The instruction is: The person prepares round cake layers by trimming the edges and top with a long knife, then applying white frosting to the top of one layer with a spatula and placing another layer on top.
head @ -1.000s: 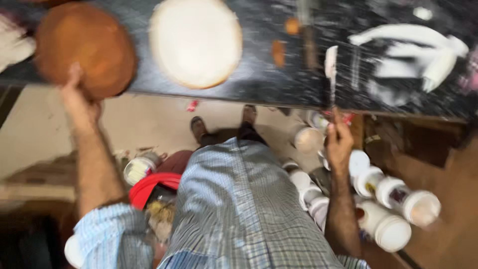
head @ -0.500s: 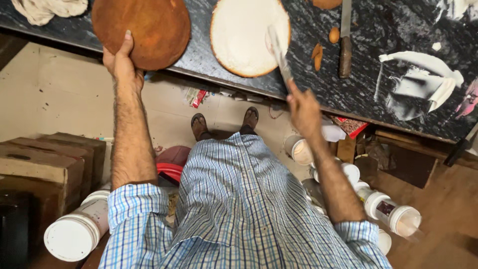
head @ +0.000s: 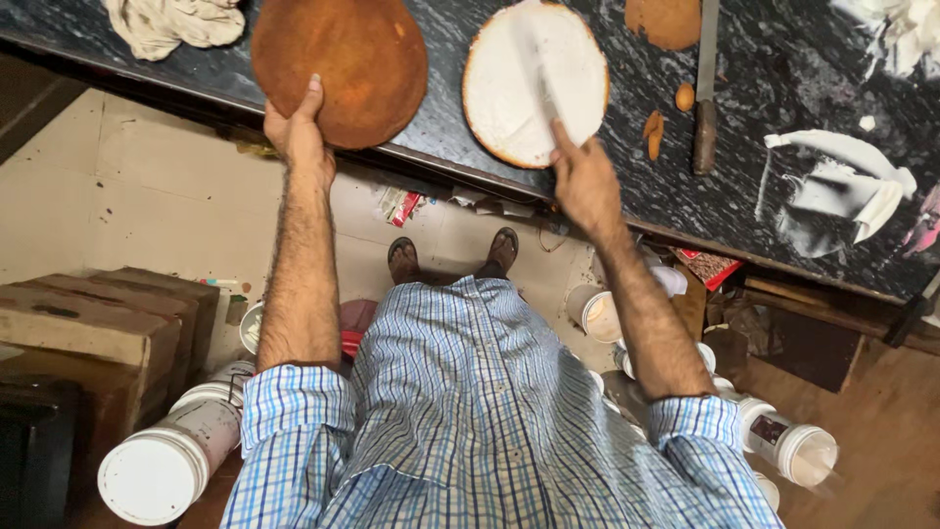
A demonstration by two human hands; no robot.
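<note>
Brown and white cake rounds are lying side by side on a dark stone counter, one under each hand.

Seen from the head camera, the left hand (head: 299, 132) is gripping the near edge of the bare brown cake layer (head: 340, 64), thumb on top and fingers apparently curled under the rim, probably to steady it where it is overhanging the black speckled counter (head: 783, 78). The right hand (head: 585, 181) is closed around the handle of a palette knife (head: 537, 73), whose blade is lying nearly flat across the white-iced cake layer (head: 534, 83), an angle suited to smoothing cream; the blade is blurred, so its exact edge is hard to place. A long knife (head: 705, 93) is resting well to the right, beside cake crumbs (head: 654, 129). White plastic tubs (head: 162, 460) are crowding the floor below.
</note>
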